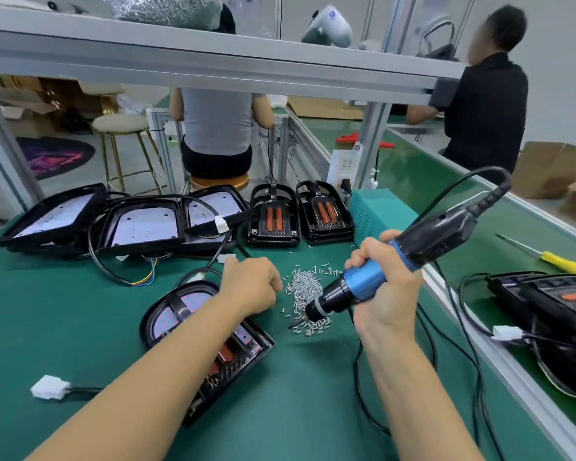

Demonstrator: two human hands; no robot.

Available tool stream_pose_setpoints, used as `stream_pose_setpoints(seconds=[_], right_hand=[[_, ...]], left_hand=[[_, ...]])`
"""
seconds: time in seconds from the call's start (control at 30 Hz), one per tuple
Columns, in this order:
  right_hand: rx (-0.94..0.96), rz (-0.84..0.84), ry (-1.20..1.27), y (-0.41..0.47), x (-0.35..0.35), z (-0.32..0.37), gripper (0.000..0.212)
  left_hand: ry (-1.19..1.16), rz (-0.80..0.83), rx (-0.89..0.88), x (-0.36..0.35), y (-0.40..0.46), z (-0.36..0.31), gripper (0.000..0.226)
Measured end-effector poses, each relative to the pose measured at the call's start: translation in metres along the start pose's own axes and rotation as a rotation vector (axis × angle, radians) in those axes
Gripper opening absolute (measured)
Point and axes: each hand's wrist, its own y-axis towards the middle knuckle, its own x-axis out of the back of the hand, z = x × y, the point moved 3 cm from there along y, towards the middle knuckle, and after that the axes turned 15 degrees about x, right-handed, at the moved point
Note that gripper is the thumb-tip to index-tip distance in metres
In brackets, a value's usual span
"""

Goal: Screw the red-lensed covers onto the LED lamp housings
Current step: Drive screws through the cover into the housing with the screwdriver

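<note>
In the head view, a blue and black electric screwdriver (379, 271) is gripped by the right hand (384, 287), the fingers wrapped round its blue barrel and its bit pointed down and left into a pile of small silver screws (305, 294) on the green bench mat (80, 327). The left hand (251, 282) is held at the left edge of that pile with its fingers curled under; whether a screw is pinched cannot be told. Beneath the left forearm, near and left of centre, a lamp housing with its cover (180, 314) is seen lying flat, red lens strips partly hidden by the arm. Farther off on the left, three open housings (140, 227) with white LED boards are laid overlapping, their black cables looped on the mat. Two stacks of red-lensed covers (275, 216) are stood side by side at the far centre, beside a teal box (376, 207). On the right, across an aluminium rail, more lamps (556, 304) and a yellow screwdriver (566, 262) are seen.
</note>
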Motion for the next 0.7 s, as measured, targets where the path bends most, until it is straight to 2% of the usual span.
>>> stream_pose_setpoints(seconds=[0.13, 0.33, 0.53, 0.6, 0.7], right_hand=[[0.001, -0.008, -0.001, -0.001, 0.001, -0.002, 0.026], [-0.007, 0.017, 0.011, -0.002, -0.004, -0.003, 0.028], [0.004, 0.012, 0.001, -0.004, -0.007, 0.002, 0.026], [0.006, 0.006, 0.023, -0.004, -0.009, 0.006, 0.024], [0.002, -0.011, 0.090, -0.001, -0.011, 0.013, 0.023]], left_hand=[[0.084, 0.002, 0.044, -0.002, 0.001, 0.012, 0.017], [0.172, 0.010, 0.013, -0.008, 0.001, 0.004, 0.005], [0.294, -0.048, -0.015, -0.010, -0.002, -0.001, 0.032], [0.208, -0.038, -0.050, -0.007, -0.005, 0.000, 0.029], [-0.328, 0.005, -0.061, 0.008, -0.014, 0.007, 0.014]])
